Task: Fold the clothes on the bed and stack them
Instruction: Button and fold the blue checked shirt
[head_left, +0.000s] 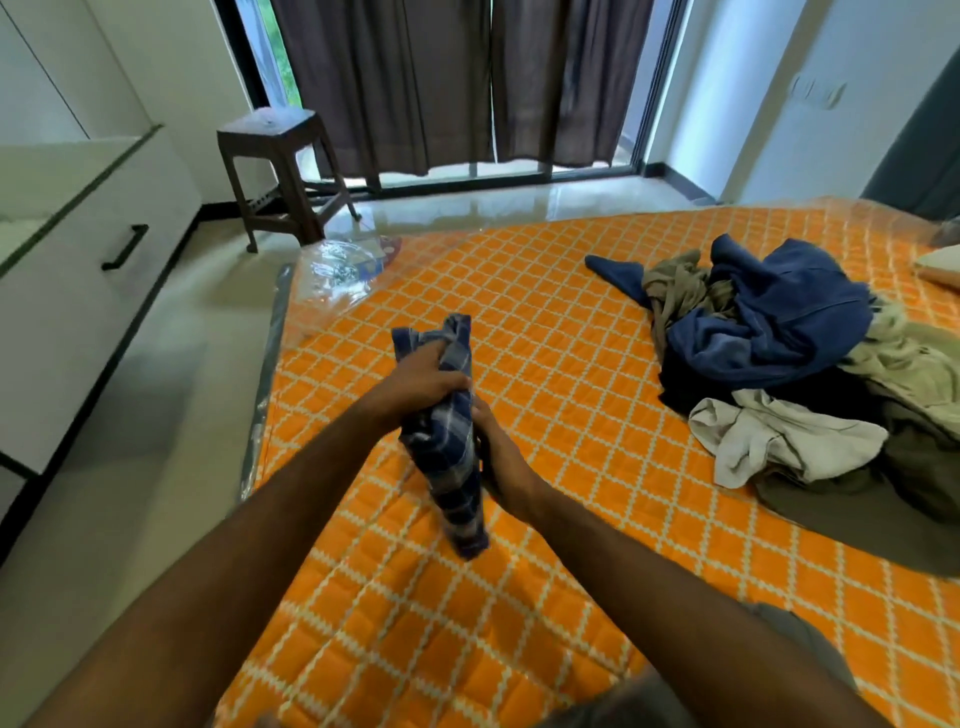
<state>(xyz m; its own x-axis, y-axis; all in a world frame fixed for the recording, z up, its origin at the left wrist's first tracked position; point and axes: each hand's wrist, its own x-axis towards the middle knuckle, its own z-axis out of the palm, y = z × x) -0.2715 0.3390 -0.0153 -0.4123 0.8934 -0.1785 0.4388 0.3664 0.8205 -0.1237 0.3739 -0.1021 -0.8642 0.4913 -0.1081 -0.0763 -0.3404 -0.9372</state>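
Both hands are on the same garment: the left hand has its fingers curled into the upper part of a bunched blue-and-white checked cloth garment, and the right hand presses against its right side lower down, though its fingers are hidden behind the cloth, so I cannot tell how tightly it grips. That garment hangs just above the orange quilted bed cover with its white diamond lattice, well to the left of the tangled heap of blue, olive and cream clothes still waiting on the bed.

It's gathered into a narrow rope at the moment. Its long axis runs from a crumpled top end pointing away toward the window down to a tail pointing back at the person, tilted slightly right.

My read: shake it open, find two corners, lay it flat on the cover left of the heap, then fold edge to edge. Folding it bunched would trap creases.
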